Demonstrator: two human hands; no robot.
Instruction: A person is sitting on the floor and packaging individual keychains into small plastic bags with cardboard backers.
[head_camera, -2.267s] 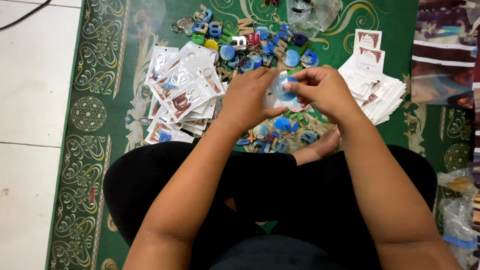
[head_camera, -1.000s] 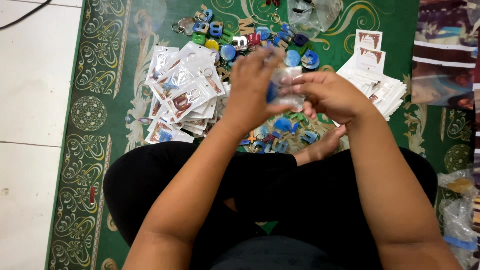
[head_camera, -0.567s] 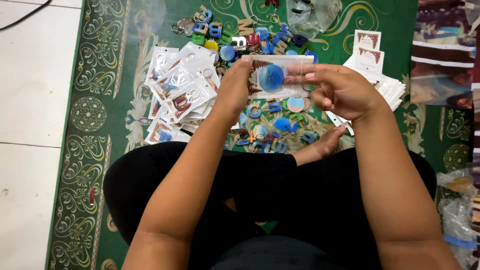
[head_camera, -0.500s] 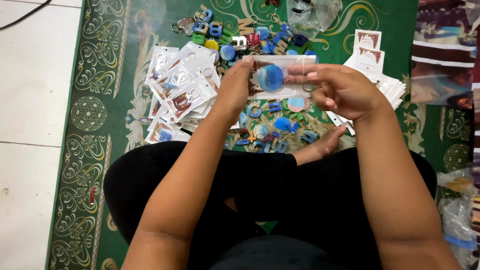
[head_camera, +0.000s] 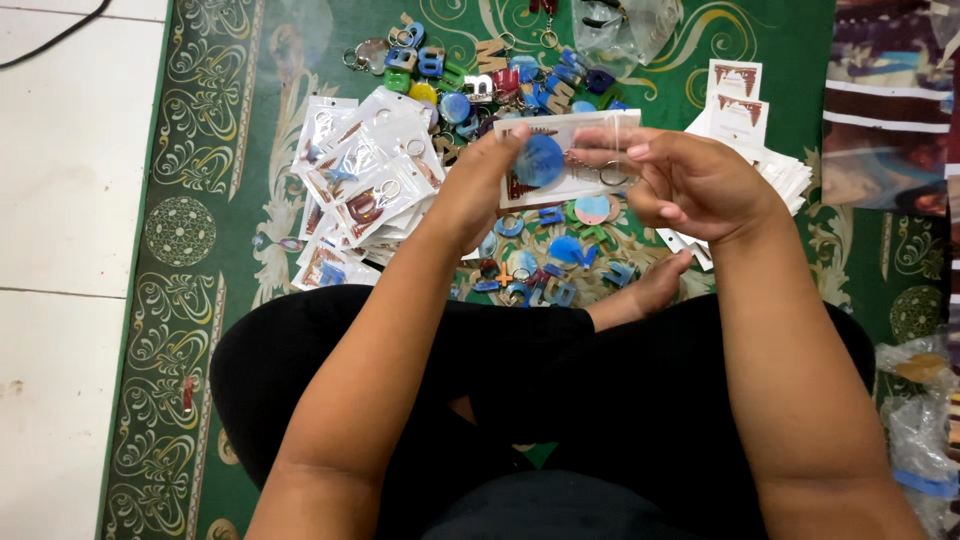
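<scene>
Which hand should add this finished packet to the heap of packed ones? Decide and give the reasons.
Left, probably. The left hand grips the clear packet with the blue round charm at its left end, and the heap of packed ones lies just to that side. The right hand would have to cross over.

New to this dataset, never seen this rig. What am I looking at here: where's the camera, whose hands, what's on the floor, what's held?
There is no machine: a camera on a seated person's head looks down at their own two bare hands. The left hand and right hand together hold up a clear packet with a white card and a round blue keychain in it. Below, on a green patterned carpet, lie a pile of filled packets, loose coloured keychains and a stack of white cards. White floor tiles lie to the left.
</scene>
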